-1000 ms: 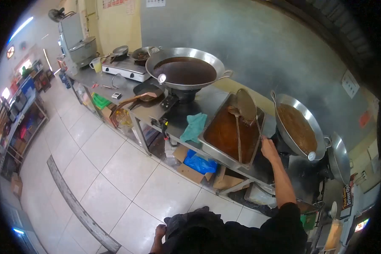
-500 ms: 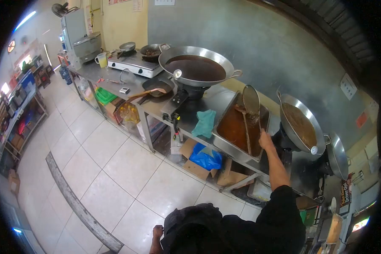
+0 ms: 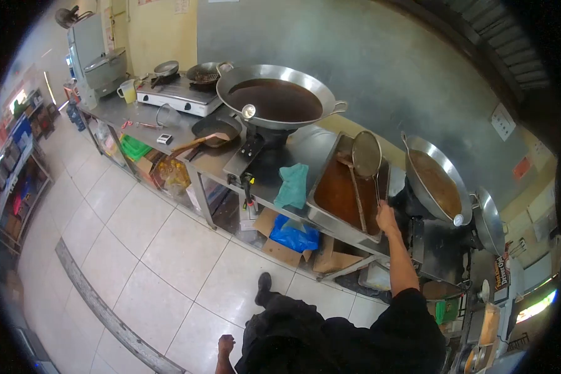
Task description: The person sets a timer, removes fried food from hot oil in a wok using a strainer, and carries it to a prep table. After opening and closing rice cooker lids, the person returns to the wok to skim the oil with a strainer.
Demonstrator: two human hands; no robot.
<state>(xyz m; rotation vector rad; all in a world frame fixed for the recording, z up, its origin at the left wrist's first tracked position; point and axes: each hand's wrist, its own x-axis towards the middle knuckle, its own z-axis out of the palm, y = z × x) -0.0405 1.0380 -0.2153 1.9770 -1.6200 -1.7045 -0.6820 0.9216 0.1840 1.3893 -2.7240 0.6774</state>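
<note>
My right hand (image 3: 386,215) is closed round the handle of a round strainer (image 3: 367,154), whose disc is tilted over the far end of a deep metal tray (image 3: 313,198). Brown liquid (image 3: 336,194) fills the tray. A long wooden spatula (image 3: 358,196) lies in it, its head at the far end. Left of the tray a teal cloth (image 3: 292,186) rests on the steel counter. My left hand (image 3: 226,343) hangs low beside my body with its fingers curled; whether anything is in it is too small to tell.
A large wok of dark liquid (image 3: 321,103) stands left of the tray, a wok of brown liquid (image 3: 460,187) right of it. Further left are a frying pan (image 3: 199,128) and a gas stove (image 3: 174,100). Under the counter are boxes and a blue bag (image 3: 293,235).
The strainer went from nearly edge-on to showing its round face, still over the tray. The stream of liquid seen falling from it no longer shows. A foot has appeared on the floor.
</note>
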